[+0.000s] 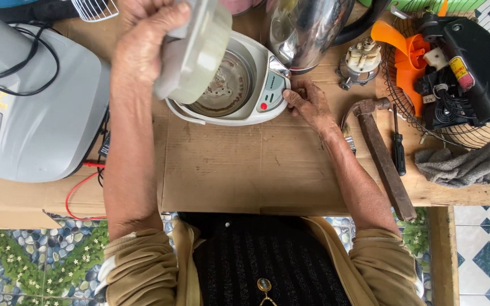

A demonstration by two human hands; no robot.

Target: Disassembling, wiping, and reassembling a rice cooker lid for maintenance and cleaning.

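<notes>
Our left hand (146, 42) is up high near the far edge of the surface (228, 164). Its fingers are wrapped tight around a pale round lid (199, 54), and it holds the lid tilted over the open white cooker (239, 85). Our left arm goes straight out from our body. Our right hand (307, 102) rests flat on the surface, fingers close together, and its fingertips touch the cooker's right side by the buttons. A hammer (384, 153) lies near our right arm.
</notes>
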